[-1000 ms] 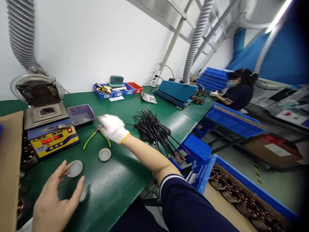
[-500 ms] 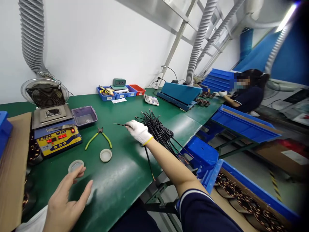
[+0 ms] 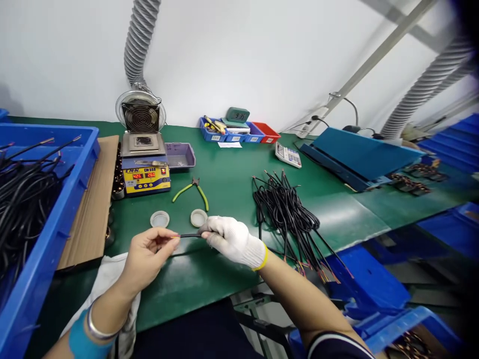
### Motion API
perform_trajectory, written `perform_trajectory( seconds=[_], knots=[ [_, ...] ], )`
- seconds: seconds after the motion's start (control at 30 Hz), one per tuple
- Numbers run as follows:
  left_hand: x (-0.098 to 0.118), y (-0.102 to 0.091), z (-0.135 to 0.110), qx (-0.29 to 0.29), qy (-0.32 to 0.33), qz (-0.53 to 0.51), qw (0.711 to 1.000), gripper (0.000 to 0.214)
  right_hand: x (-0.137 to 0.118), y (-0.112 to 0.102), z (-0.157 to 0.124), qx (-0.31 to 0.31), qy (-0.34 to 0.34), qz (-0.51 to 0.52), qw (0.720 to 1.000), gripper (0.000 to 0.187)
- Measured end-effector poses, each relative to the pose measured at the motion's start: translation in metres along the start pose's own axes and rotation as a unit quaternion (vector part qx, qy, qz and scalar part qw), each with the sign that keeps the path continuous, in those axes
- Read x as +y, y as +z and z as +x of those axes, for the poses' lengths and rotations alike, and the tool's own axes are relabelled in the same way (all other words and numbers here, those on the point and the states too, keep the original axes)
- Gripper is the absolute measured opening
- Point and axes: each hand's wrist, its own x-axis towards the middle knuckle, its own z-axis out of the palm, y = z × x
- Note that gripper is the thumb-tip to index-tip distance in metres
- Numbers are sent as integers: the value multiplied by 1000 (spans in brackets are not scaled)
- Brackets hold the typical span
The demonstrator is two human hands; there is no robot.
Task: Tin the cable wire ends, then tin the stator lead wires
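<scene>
My bare left hand (image 3: 151, 249) pinches the stripped, coloured wire end of a black cable (image 3: 190, 235) between thumb and fingers. In a white glove with a yellow cuff, my right hand (image 3: 230, 242) is closed round the same cable a short way along. The cable runs level between the two hands, above the green table. Just beyond them stand two small round dishes, one (image 3: 159, 219) behind my left hand and one (image 3: 198, 218) near my right fingertips. To the right lies a pile of black cables (image 3: 286, 209) with stripped ends.
Green-handled cutters (image 3: 194, 187) lie behind the dishes. A solder pot (image 3: 145, 172) with digital readouts stands at the back left beside a purple tray (image 3: 181, 155). A blue bin (image 3: 80, 174) of cables borders the left, cardboard (image 3: 92, 204) next to it. A calculator (image 3: 288, 155) lies farther back.
My right hand has brought the cable away from the pile to my left hand, which has closed from open onto its end. The view has turned left, bringing the blue bin of cables into sight.
</scene>
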Motion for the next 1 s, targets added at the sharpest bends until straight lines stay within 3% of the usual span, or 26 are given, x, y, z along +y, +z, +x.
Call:
perform_trajectory(
  seconds=[0.3,0.63,1.0],
  knots=[
    [2,-3,-2,-15,-24,10,1000,17,-3,1,0,-55,41,-21,997,20],
    [5,4,2,11,-140,-184,973,30,-23,6,1,-131,23,-68,989,29],
    [9,7,4,14,-143,-209,967,32,-27,12,5,-156,44,-54,985,32]
  ],
)
